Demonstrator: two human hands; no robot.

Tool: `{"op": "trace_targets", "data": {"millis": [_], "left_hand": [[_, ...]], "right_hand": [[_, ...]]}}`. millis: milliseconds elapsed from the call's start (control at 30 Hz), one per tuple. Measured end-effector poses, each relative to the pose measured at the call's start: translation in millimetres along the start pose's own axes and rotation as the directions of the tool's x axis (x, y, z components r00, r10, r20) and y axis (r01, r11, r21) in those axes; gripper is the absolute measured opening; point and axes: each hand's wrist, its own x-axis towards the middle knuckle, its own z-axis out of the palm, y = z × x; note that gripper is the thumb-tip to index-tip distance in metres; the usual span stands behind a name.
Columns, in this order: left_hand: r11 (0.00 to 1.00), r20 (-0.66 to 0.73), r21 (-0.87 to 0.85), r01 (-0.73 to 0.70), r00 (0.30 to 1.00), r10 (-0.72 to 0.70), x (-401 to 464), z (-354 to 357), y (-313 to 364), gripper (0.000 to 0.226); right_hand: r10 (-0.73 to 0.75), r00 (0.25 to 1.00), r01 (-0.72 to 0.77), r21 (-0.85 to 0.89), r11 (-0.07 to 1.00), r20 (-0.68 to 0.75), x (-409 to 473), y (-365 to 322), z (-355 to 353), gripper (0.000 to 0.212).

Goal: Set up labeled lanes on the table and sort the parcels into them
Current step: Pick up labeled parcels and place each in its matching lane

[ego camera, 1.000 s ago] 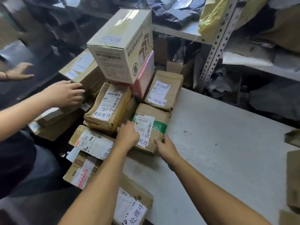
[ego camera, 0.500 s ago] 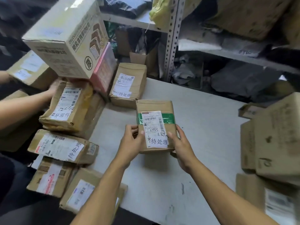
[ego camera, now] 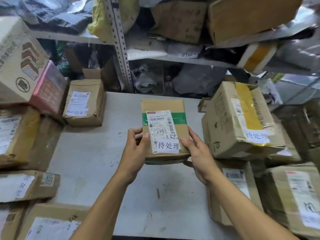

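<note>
Head view, the only one I have: both my hands are on one small parcel (ego camera: 163, 130), the brown one with a green tape band and a white label. My left hand (ego camera: 135, 153) pinches its left edge, thumb on top by the label, and my right hand (ego camera: 199, 153) clamps the right edge the same way. I hold it just above the bare middle of the table (ego camera: 86, 153), tilted up toward me so the label can be read.

As for progress, I judge the sorting is underway but far from finished. Parcels crowd the left side in a stack, with a big printed box (ego camera: 17, 58) leaning on a pink one (ego camera: 48, 89), and a second group sits on the right, led by a box with yellow tape (ego camera: 242, 118). Whether these groups are lanes I cannot say (I see no lane markers on the table, only handwritten labels on the boxes).

Much is cut off: the piles on both sides run out of frame, the shelf (ego camera: 173, 58) behind is a blurred jumble, and the parcel's underside is hidden.
</note>
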Motion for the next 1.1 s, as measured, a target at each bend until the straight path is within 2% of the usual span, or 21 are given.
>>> {"op": "trace_targets", "data": {"millis": [133, 267, 433, 600, 900, 1100], "left_hand": [[0.999, 0.044, -0.019, -0.034, 0.998, 0.035, -21, 19, 8, 0.010], [0.995, 0.049, -0.048, -0.087, 0.995, 0.089, -50, 35, 21, 0.031], [0.989, 0.026, -0.081, -0.127, 0.991, 0.129, -90, 58, 34, 0.039], [0.975, -0.035, -0.104, -0.198, 0.980, 0.195, -123, 84, 43, 0.032], [0.975, -0.028, -0.091, -0.205, 0.979, 0.203, -164, 126, 51, 0.035], [0.972, -0.066, -0.100, -0.215, 0.976, 0.209, -185, 136, 29, 0.038]], "right_hand": [[-0.038, 0.999, 0.039, 0.022, 0.999, -0.017, -29, -14, -25, 0.041], [-0.088, 0.996, 0.088, -0.012, 0.996, 0.002, -57, -29, -46, 0.041], [-0.120, 0.990, 0.121, -0.009, 0.993, 0.076, -92, -43, -75, 0.038], [-0.167, 0.976, 0.165, 0.025, 0.986, 0.137, -117, -54, -103, 0.034], [-0.232, 0.956, 0.219, 0.087, 0.972, 0.181, -142, -51, -149, 0.037], [-0.203, 0.958, 0.196, 0.050, 0.979, 0.205, -159, -37, -173, 0.051]]}}
